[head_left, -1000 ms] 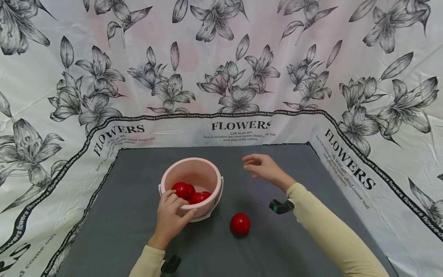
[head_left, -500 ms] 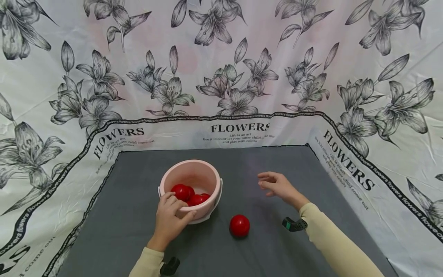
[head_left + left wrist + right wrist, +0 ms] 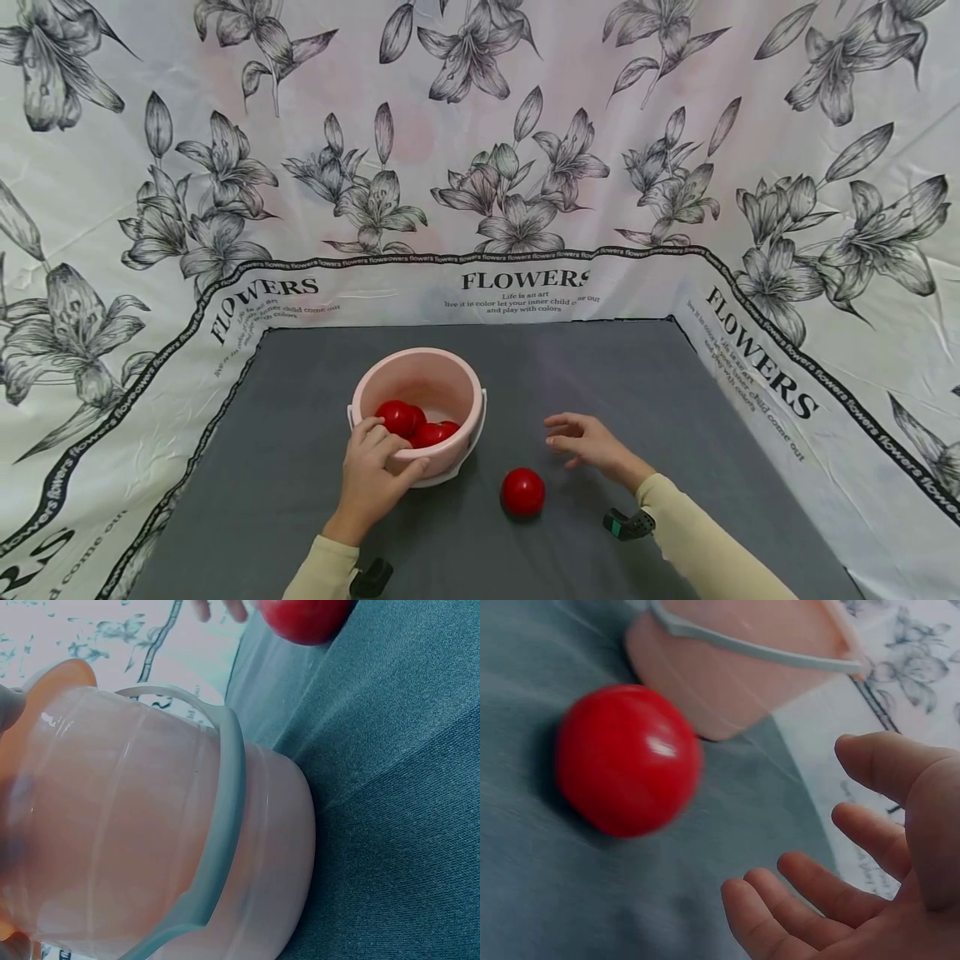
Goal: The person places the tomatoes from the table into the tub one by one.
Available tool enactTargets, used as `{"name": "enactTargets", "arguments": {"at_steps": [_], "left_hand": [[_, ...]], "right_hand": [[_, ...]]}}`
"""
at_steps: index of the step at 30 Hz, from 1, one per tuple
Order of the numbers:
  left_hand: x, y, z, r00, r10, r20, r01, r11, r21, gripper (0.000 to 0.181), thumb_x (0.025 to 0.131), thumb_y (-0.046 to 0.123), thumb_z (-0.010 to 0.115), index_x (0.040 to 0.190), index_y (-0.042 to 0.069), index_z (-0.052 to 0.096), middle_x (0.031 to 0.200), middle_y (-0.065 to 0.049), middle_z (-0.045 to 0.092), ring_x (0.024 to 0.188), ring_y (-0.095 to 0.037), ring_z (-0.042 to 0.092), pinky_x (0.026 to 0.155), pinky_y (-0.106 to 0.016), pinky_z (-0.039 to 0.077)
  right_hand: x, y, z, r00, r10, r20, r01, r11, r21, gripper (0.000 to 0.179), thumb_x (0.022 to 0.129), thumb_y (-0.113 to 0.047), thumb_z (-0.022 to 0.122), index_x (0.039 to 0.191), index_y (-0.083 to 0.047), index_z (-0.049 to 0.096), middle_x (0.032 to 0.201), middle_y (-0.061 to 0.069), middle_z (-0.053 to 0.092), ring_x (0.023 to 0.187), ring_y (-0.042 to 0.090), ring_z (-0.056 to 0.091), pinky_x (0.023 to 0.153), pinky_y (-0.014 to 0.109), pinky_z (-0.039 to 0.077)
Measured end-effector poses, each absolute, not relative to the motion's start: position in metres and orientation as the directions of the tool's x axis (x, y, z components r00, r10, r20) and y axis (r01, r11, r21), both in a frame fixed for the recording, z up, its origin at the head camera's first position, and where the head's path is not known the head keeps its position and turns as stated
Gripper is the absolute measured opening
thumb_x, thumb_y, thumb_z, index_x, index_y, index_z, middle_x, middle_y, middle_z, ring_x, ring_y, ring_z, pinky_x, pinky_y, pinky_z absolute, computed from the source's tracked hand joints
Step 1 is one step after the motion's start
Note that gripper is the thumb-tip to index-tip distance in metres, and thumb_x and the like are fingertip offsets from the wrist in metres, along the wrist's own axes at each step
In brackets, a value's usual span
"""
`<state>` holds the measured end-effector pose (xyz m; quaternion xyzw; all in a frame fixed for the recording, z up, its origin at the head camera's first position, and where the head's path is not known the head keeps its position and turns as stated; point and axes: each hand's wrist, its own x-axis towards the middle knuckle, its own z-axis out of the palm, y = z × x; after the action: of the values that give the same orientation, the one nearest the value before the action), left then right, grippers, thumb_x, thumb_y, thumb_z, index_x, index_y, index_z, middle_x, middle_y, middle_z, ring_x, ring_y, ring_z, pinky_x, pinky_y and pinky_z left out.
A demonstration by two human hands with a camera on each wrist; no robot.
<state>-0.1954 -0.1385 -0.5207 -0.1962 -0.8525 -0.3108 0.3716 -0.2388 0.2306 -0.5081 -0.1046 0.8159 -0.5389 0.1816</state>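
A pink bucket (image 3: 450,454) with a pale handle (image 3: 232,802) stands left of the middle of the grey surface. Several red balls (image 3: 397,417) lie inside it. The left hand (image 3: 371,475) grips the near-left rim, fingers over the edge and thumb along the outside. Another red ball (image 3: 522,492) rests on the surface to the right of the bucket, also large in the right wrist view. Just right of and above that ball is the right hand (image 3: 588,446), fingers apart and relaxed, holding nothing. A gap shows between its fingertips and the ball (image 3: 626,761).
The grey surface (image 3: 615,367) is bordered by a white cloth (image 3: 375,292) printed with flowers and lettering, which rises behind and at both sides. Each wrist carries a dark strapped device, such as the right one (image 3: 628,524).
The right hand first moved right and down from near the bucket, then down and left toward the loose red ball. The left hand keeps its grip on the bucket, which has stayed in place.
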Motion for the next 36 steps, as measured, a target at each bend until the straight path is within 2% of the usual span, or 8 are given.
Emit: {"name": "enactTargets", "arguments": {"at_steps": [5, 13, 27, 36], "left_hand": [[-0.195, -0.139, -0.521, -0.647, 0.105, 0.755, 0.561, 0.736, 0.378, 0.022, 0.068, 0.029, 0.086, 0.077, 0.016, 0.071, 0.079, -0.005, 0.070, 0.105, -0.036, 0.060, 0.089, -0.061, 0.053], [-0.195, -0.138, -0.520, -0.650, 0.106, 0.752, 0.557, 0.740, 0.377, 0.021, 0.068, 0.030, 0.085, 0.077, 0.016, 0.071, 0.080, -0.004, 0.069, 0.105, -0.036, 0.060, 0.089, -0.060, 0.053], [-0.195, -0.139, -0.519, -0.658, 0.106, 0.746, 0.546, 0.749, 0.375, 0.023, 0.068, 0.032, 0.086, 0.078, 0.016, 0.072, 0.081, -0.005, 0.071, 0.105, -0.035, 0.060, 0.091, -0.062, 0.053], [-0.195, -0.139, -0.520, -0.658, 0.102, 0.746, 0.546, 0.748, 0.379, 0.023, 0.068, 0.032, 0.086, 0.078, 0.016, 0.073, 0.081, -0.005, 0.071, 0.106, -0.036, 0.060, 0.092, -0.063, 0.052]], "right_hand": [[-0.231, 0.216, -0.524, -0.883, -0.426, -0.197, 0.004, 0.413, -0.911, 0.052, 0.098, -0.023, 0.067, 0.140, 0.004, 0.053, 0.136, 0.033, 0.059, 0.110, 0.030, 0.069, 0.075, 0.043, 0.062], [-0.225, 0.195, -0.540, -0.835, -0.486, -0.259, 0.031, 0.429, -0.903, 0.049, 0.093, -0.020, 0.072, 0.135, 0.002, 0.059, 0.131, 0.028, 0.064, 0.108, 0.027, 0.068, 0.076, 0.043, 0.064], [-0.224, 0.190, -0.542, -0.840, -0.483, -0.246, 0.006, 0.446, -0.895, 0.037, 0.092, -0.016, 0.073, 0.125, 0.000, 0.067, 0.120, 0.020, 0.069, 0.100, 0.022, 0.067, 0.074, 0.041, 0.063], [-0.225, 0.196, -0.541, -0.847, -0.485, -0.219, -0.001, 0.413, -0.911, 0.039, 0.093, -0.016, 0.071, 0.126, 0.003, 0.066, 0.121, 0.023, 0.069, 0.096, 0.020, 0.068, 0.071, 0.038, 0.063]]}}
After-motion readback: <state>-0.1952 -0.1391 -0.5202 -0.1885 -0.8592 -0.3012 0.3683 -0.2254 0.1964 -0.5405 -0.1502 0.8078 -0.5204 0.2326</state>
